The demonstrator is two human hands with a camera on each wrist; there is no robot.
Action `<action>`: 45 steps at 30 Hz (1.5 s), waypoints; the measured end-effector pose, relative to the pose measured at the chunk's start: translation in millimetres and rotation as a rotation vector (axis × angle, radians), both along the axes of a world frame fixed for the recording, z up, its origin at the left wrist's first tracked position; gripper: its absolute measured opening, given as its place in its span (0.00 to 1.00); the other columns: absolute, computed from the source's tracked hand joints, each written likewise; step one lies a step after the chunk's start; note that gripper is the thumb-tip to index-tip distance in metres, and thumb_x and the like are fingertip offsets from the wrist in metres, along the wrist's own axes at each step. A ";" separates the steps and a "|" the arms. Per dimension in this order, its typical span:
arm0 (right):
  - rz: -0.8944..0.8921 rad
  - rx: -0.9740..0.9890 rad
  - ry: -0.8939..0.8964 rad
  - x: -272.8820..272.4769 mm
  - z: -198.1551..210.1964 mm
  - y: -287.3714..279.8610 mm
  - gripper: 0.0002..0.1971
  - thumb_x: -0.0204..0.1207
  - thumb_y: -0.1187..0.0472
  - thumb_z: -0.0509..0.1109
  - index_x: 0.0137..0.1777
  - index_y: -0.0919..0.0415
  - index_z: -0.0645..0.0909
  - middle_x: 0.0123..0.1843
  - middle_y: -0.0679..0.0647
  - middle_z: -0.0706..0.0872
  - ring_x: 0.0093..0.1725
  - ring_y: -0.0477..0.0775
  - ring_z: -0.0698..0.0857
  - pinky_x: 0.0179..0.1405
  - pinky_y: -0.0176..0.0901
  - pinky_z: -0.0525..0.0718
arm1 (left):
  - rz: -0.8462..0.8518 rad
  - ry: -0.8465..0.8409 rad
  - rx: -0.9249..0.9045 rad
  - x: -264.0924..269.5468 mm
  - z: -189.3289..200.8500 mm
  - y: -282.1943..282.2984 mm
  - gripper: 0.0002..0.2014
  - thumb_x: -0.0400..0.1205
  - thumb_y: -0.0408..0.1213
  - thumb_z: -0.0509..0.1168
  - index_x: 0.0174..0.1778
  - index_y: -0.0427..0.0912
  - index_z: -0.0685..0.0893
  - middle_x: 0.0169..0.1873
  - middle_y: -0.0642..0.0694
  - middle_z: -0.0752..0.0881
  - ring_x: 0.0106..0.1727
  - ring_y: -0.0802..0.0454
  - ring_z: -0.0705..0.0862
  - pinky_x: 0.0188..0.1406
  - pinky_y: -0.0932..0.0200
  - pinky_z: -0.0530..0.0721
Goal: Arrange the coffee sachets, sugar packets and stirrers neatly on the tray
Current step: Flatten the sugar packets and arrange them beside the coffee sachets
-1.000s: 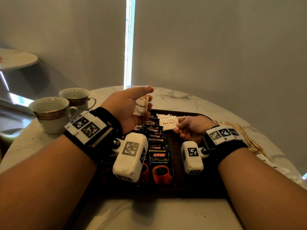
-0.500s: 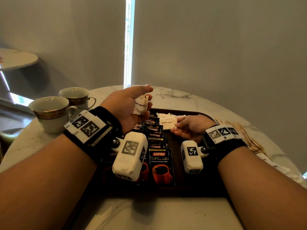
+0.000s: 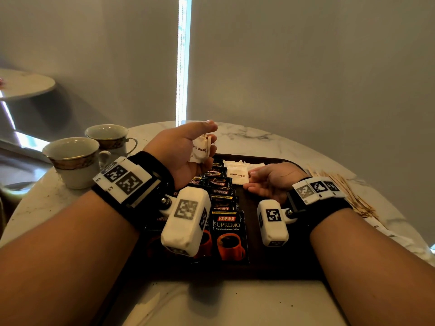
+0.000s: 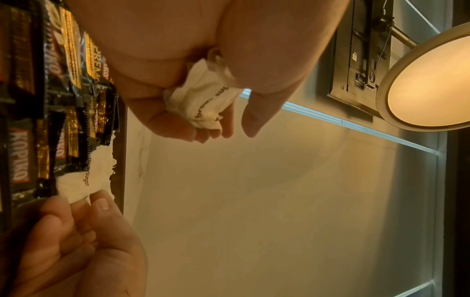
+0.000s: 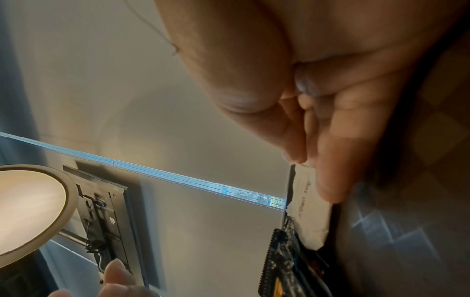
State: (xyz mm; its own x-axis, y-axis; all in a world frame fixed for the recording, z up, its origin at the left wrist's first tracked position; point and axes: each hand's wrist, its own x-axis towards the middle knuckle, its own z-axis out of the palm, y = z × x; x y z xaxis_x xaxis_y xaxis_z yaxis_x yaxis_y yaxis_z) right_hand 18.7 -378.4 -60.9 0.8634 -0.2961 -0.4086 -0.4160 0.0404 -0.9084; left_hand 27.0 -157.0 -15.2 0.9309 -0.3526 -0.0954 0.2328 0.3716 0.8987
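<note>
From the head view, the left hand (image 3: 181, 149) is raised above the far left part of the dark tray (image 3: 270, 267), its fingers curled round a small bunch of sugar packets (image 3: 200, 150) printed "brown sugar". The right hand (image 3: 274, 178) lies low on the tray, fingertips touching the edge of a sugar packet (image 3: 236, 175) that rests flat near the tray's far edge, with more white packets just behind it. A row of black coffee sachets (image 3: 229, 234) overlaps down the tray's middle toward its near edge. Wooden stirrers (image 3: 348, 191) lie in a loose heap on the marble table (image 3: 235, 302) beside the tray's right edge, and two cups (image 3: 75, 161) stand at the table's left edge. The left wrist view shows the held packets (image 4: 206, 102) gripped between thumb and fingers. The right wrist view shows the fingers (image 5: 335, 160) nearly straight, pressing on the flat packet (image 5: 310, 211).
</note>
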 end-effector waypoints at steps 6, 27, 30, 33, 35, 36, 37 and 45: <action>-0.038 -0.009 -0.049 -2.2 0.7 1.2 0.07 0.83 0.68 0.68 0.58 0.69 0.80 0.45 0.61 0.85 0.33 0.54 0.91 0.25 0.40 0.88 | -0.050 0.085 -0.053 0.2 0.9 3.8 0.11 0.79 0.36 0.69 0.55 0.38 0.82 0.42 0.42 0.84 0.33 0.50 0.83 0.22 0.62 0.77; 0.266 0.162 -0.402 -39.5 51.8 39.3 0.20 0.65 0.50 0.77 0.51 0.62 0.80 0.33 0.52 0.82 0.26 0.46 0.77 0.17 0.32 0.68 | -0.097 -0.078 0.037 -0.6 -2.8 2.0 0.20 0.68 0.36 0.76 0.56 0.39 0.83 0.44 0.40 0.88 0.34 0.49 0.85 0.22 0.63 0.80; 0.338 0.106 -0.406 -41.6 48.4 51.0 0.17 0.66 0.57 0.79 0.51 0.63 0.80 0.34 0.53 0.83 0.25 0.47 0.78 0.18 0.33 0.74 | -0.068 -0.108 0.064 -0.8 -4.0 1.0 0.12 0.69 0.36 0.76 0.45 0.42 0.83 0.38 0.43 0.87 0.30 0.52 0.83 0.20 0.64 0.77; 0.315 0.089 -0.426 -41.3 47.5 55.9 0.06 0.72 0.67 0.75 0.45 0.63 0.80 0.32 0.55 0.85 0.24 0.49 0.81 0.18 0.36 0.77 | -0.059 -0.125 0.061 -1.4 -4.0 -0.6 0.08 0.77 0.33 0.74 0.48 0.41 0.82 0.41 0.41 0.87 0.30 0.51 0.85 0.21 0.62 0.80; 0.281 0.059 -0.448 -40.1 47.2 55.5 0.04 0.77 0.70 0.71 0.43 0.62 0.80 0.33 0.57 0.85 0.26 0.51 0.82 0.20 0.38 0.74 | -0.063 -0.116 0.053 -3.2 -2.1 -1.3 0.06 0.81 0.30 0.70 0.53 0.39 0.82 0.43 0.39 0.87 0.31 0.49 0.87 0.25 0.60 0.84; 0.269 0.044 -0.457 -39.1 47.0 54.7 0.05 0.78 0.70 0.70 0.42 0.62 0.80 0.33 0.57 0.86 0.27 0.52 0.82 0.22 0.38 0.73 | -0.065 -0.108 0.044 -3.9 -1.1 -1.1 0.07 0.82 0.28 0.67 0.55 0.38 0.83 0.46 0.38 0.87 0.33 0.48 0.88 0.26 0.59 0.85; 0.258 0.034 -0.465 -38.7 46.9 53.9 0.05 0.78 0.70 0.69 0.43 0.62 0.80 0.33 0.57 0.87 0.28 0.52 0.83 0.22 0.39 0.73 | -0.070 -0.101 0.035 -4.0 -0.7 -0.9 0.09 0.82 0.26 0.65 0.57 0.37 0.83 0.49 0.36 0.86 0.36 0.45 0.89 0.28 0.58 0.87; 0.113 0.067 -0.524 -36.7 47.7 55.0 0.03 0.80 0.69 0.66 0.51 0.65 0.79 0.43 0.61 0.88 0.32 0.52 0.87 0.23 0.37 0.77 | -0.128 -0.073 0.084 -8.4 1.0 -0.4 0.07 0.83 0.25 0.64 0.48 0.41 0.83 0.45 0.39 0.89 0.34 0.49 0.88 0.25 0.59 0.85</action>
State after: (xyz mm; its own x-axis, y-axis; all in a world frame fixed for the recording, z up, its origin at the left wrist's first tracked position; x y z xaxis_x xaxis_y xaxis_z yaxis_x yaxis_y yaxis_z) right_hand -18.0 -323.4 -13.2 0.9814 -0.1782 0.0709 0.0874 0.0864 -0.9924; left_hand 18.6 -157.4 -14.2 0.8844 -0.4624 -0.0636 0.2067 0.2659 0.9416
